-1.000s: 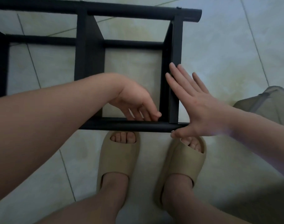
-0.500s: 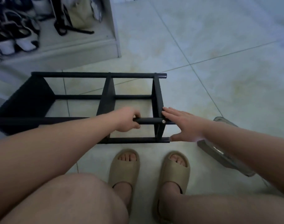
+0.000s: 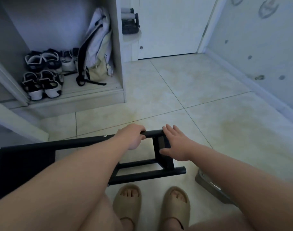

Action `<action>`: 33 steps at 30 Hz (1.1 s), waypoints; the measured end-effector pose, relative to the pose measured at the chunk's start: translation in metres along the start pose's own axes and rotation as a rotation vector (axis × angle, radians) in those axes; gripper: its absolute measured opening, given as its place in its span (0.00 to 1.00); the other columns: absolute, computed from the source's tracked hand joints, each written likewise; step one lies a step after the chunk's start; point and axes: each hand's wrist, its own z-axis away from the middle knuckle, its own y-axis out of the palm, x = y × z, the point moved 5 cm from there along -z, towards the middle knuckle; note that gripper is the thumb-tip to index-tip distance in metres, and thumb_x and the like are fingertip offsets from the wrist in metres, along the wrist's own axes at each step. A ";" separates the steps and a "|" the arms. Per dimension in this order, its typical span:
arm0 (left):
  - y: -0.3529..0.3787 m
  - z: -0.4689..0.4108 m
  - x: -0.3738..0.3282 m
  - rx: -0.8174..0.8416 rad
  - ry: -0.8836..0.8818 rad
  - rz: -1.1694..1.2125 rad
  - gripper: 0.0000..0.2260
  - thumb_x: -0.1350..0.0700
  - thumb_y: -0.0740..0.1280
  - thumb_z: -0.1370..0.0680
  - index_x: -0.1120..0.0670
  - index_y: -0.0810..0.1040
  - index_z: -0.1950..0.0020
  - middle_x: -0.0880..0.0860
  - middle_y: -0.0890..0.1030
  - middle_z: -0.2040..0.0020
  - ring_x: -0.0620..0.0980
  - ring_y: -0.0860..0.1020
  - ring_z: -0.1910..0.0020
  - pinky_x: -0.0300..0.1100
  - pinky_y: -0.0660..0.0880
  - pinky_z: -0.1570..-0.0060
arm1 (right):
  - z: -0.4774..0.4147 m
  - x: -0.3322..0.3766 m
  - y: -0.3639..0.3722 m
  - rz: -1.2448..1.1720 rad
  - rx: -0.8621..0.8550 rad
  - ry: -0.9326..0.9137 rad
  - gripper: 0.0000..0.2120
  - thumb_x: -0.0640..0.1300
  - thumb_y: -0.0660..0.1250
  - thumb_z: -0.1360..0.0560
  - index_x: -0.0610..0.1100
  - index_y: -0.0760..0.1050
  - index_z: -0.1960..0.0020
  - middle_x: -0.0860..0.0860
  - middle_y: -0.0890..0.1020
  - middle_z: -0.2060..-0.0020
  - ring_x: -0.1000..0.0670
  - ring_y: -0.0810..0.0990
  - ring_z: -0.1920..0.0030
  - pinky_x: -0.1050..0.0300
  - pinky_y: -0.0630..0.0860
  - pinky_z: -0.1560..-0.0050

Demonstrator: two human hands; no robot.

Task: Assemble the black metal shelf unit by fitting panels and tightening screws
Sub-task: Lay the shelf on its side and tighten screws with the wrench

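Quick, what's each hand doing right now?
Left hand: closed around the black shelf's top bar.
Right hand: open, fingers straight, flat against its end panel.

I see everything in dim, bluish light, with a faint warm patch on the floor tiles point(image 3: 159, 104) ahead. Shadows are soft and weak. The black frame point(image 3: 79, 142) sinks into near-featureless dark, and straight lines bow toward the wide-angle edges.
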 end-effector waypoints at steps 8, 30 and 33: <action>0.002 -0.027 0.027 -0.123 -0.092 -0.081 0.10 0.48 0.57 0.16 0.45 0.74 0.37 0.51 0.75 0.40 0.55 0.74 0.39 0.50 0.68 0.44 | -0.048 -0.005 0.013 -0.013 -0.058 -0.005 0.41 0.68 0.50 0.19 0.50 0.36 0.18 0.55 0.35 0.19 0.50 0.32 0.20 0.44 0.38 0.21; 0.012 -0.044 0.037 -0.052 -0.217 -0.167 0.30 0.37 0.51 0.17 0.44 0.44 0.18 0.52 0.44 0.18 0.57 0.41 0.19 0.62 0.44 0.23 | -0.092 -0.021 0.002 -0.008 -0.146 0.020 0.42 0.73 0.40 0.24 0.53 0.36 0.18 0.59 0.34 0.20 0.52 0.31 0.20 0.44 0.33 0.21; 0.010 -0.023 0.011 -0.013 -0.095 -0.246 0.31 0.35 0.49 0.18 0.44 0.44 0.18 0.51 0.41 0.18 0.56 0.40 0.19 0.62 0.43 0.23 | -0.054 -0.036 -0.004 0.000 -0.160 0.053 0.39 0.71 0.42 0.21 0.53 0.35 0.18 0.59 0.33 0.20 0.52 0.31 0.20 0.44 0.34 0.21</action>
